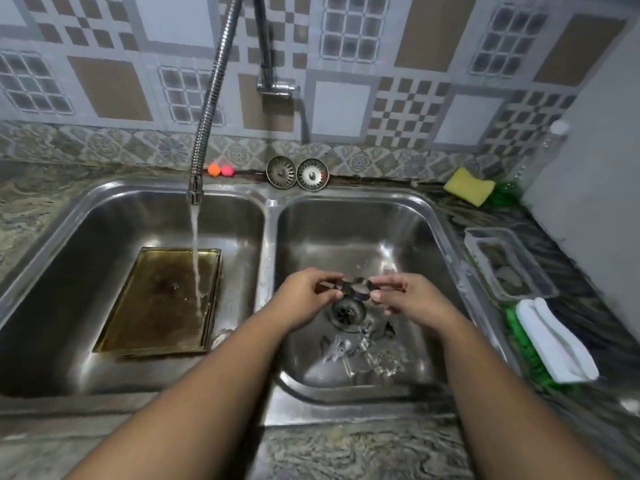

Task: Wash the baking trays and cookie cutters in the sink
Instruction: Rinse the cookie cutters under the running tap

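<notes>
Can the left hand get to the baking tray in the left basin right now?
Probably, but not freely: the left hand is pinching the cookie cutter with the right hand. The baking tray lies uncovered in the left basin, only the water stream above it.

You have nothing to read here: no text, label, brand, number or sign shows on anything in view. The clear bottle standing on the counter, well beyond your right hand and off to its right, is too blurred to show any print.
</notes>
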